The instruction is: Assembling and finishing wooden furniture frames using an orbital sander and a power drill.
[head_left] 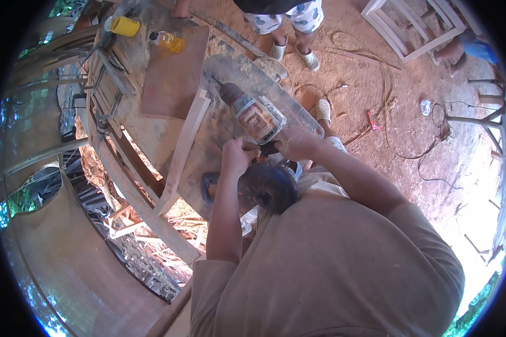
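1. Power drill (254,117) lies on the dusty bench (219,128), forward of both hands; bit end away from the wearer.
2. Long axis slants: bit to upper left, rear end toward lower right, by the right hand (293,142).
3. Right hand nearer, just beside the drill's rear. Left hand (237,158) sits below the body, toward the wearer.
4. Fingers of both curl in at a small dark piece (270,149) behind the drill; cannot tell whether either grasps it.
5. Black rounded tool (271,188) between forearms, near torso; wooden strip (186,147) left of drill.
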Demonstrator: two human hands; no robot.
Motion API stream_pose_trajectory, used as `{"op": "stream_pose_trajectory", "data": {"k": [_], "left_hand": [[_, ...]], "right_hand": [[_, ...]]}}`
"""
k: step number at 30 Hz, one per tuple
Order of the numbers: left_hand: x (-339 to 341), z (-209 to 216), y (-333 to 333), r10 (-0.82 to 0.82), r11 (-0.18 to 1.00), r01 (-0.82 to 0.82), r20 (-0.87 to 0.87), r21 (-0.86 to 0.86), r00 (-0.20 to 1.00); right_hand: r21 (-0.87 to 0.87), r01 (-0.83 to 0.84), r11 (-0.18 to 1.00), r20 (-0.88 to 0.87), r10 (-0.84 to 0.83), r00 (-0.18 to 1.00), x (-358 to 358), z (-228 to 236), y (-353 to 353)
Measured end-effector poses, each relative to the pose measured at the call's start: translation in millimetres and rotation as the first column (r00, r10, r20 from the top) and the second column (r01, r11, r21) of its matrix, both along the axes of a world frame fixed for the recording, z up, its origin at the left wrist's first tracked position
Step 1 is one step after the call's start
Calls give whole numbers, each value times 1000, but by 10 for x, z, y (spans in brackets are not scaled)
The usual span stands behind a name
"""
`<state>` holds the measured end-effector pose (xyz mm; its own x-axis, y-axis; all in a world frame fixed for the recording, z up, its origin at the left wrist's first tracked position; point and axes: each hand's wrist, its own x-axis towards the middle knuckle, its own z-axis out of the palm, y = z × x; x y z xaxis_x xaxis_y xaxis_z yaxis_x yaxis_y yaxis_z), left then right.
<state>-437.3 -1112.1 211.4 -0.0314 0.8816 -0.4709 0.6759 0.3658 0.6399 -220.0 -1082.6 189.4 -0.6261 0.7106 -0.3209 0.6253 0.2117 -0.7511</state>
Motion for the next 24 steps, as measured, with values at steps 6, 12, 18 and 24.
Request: {"op": "stream_pose_trajectory", "data": {"k": [6,12,18,24], "left_hand": [[2,-33,28,-48,999,47,24,23,999],[-131,-142,-30,-61,998,62,22,-33,998],[-284,-597,-107,129,978,-170,294,121,947],[-290,-672,-208,279,956,-183,530,-228,801]], "right_hand": [[38,-26,999,-19,27,999,-1,-105,-31],[12,19,1000,-36,-18,999,-7,-107,-71],[105,64,992,-49,-59,997,29,42,-148],[52,9,999,-52,-6,999,-53,116,-151]]}}
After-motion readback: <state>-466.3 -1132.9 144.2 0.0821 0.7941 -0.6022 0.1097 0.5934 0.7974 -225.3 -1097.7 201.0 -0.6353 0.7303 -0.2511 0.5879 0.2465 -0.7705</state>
